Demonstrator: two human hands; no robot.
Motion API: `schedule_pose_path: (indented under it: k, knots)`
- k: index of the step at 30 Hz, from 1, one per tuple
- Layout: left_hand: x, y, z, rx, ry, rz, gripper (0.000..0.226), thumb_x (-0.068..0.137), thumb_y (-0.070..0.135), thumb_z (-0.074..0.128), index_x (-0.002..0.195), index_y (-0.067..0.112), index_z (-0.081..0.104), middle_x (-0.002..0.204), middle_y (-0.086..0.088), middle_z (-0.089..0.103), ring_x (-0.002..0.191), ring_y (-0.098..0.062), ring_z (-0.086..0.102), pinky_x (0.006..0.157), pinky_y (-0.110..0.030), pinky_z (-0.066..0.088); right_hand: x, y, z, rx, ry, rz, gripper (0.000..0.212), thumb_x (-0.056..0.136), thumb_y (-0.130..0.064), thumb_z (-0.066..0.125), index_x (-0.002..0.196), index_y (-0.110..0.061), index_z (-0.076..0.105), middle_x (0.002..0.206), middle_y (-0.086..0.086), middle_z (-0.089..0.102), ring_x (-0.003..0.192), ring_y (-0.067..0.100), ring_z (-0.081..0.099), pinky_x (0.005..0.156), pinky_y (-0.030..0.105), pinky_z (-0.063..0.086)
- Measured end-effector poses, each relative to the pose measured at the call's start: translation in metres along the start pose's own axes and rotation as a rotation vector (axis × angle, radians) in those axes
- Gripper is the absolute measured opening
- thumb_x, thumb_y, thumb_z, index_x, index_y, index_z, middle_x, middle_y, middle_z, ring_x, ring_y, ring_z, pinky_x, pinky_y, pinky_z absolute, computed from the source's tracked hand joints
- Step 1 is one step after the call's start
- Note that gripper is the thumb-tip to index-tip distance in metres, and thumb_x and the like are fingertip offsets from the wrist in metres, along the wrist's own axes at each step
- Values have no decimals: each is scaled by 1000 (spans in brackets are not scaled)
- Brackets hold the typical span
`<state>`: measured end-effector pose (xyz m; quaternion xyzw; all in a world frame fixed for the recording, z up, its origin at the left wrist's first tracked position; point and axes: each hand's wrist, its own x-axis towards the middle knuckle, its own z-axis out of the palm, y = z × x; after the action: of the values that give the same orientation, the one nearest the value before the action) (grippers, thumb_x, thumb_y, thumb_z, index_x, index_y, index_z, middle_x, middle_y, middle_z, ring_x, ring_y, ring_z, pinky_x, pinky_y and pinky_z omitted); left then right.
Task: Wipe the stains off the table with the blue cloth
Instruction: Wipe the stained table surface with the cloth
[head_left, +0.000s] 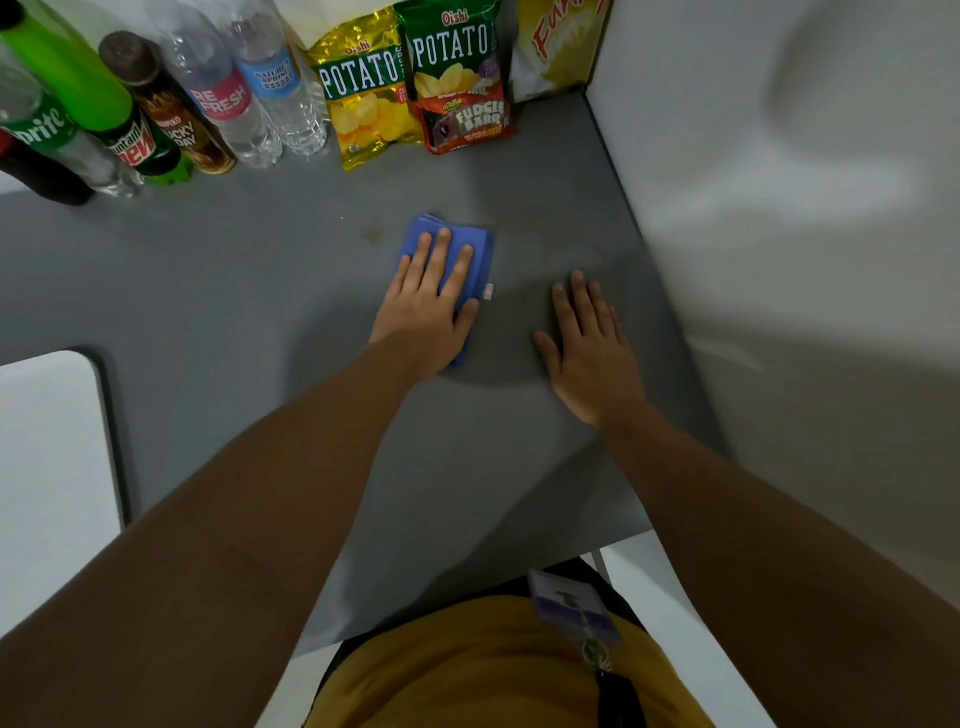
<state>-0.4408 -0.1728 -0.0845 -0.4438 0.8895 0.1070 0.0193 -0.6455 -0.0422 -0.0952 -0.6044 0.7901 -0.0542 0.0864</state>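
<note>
Nearest to the camera, both forearms reach out over the grey table. The right hand lies flat on the bare table with straight fingers and holds nothing; I judge it only steadies the body. A little further, the left hand presses down on the cloth with straight, slightly spread fingers, the palm on top and the thumb along its right side, so nothing is pinched. The cloth is folded in some layers and lies flat on the table, just beside the right hand but apart from it. It looks soft, thin and light, so it will probably bunch or slide if pushed only by the fingertips; a flat palm in the middle should keep the folds together. Just left of the cloth, faint brownish stains show on the table, not yet wiped. Far behind stand the bottles and the snack bags, well apart from the cloth.
</note>
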Motion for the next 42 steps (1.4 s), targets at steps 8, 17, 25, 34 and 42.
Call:
schedule_pose_path:
  k: [8,17,25,34,42]
  knots:
    - [-53,-30,9,43,16,154,67,107,50,23,162,16,8,169,-11,2,156,-28,-2,126,-46,14,1,-3,-9,-7,-68,17,68,105,-52,34,161,-17,19,170,8,9,157,26,8,126,41,12]
    - [-80,-80,12,-1,75,15,69,105,53,23,162,21,3,170,-8,-4,156,-25,-6,126,-44,10,0,-8,-12,-37,-81,36,67,106,-49,35,162,-18,17,170,6,8,157,26,6,127,39,10]
    - [-49,-108,0,-16,98,-53,67,106,51,27,162,18,10,169,-12,5,156,-31,2,125,-45,11,0,-9,-10,-48,-60,32,66,106,-49,35,161,-17,19,169,8,10,157,26,9,126,40,13]
    - [19,-98,-18,-38,-6,-173,69,105,50,23,162,22,-2,169,-8,-8,156,-28,-9,126,-44,-1,2,-9,-13,-49,-105,37,68,105,-50,33,162,-17,16,170,6,7,157,26,7,126,40,12]
    - [26,-49,-18,-31,-51,-23,67,106,48,24,162,21,-1,169,-7,-8,156,-27,-9,126,-43,-2,2,-7,-16,-20,-136,43,69,105,-53,30,162,-21,12,170,4,3,157,23,3,127,41,11]
